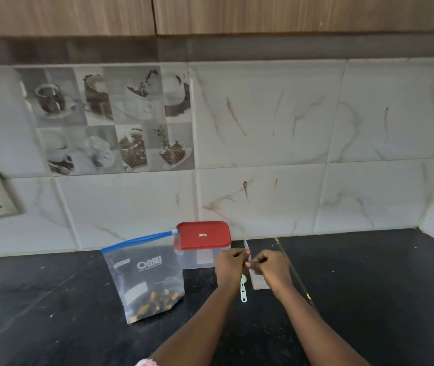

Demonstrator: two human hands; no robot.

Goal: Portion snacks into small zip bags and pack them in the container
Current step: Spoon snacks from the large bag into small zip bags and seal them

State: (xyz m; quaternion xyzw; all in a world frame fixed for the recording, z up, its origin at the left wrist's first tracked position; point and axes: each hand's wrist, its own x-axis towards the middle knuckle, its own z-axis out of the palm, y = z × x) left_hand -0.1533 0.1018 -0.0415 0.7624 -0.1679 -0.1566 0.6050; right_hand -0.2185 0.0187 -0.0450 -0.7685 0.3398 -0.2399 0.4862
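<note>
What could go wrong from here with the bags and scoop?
1. The left hand and right hand pinch the thin, clear small zip bag; that grip looks slight and may slip as it opens.
2. The large snack bag stands upright by the container; a nudge could tip it.
3. The scoop lies just below the left hand, where a wrist could knock it away.

Head view, forward and down, counter (52, 299) close below
</note>
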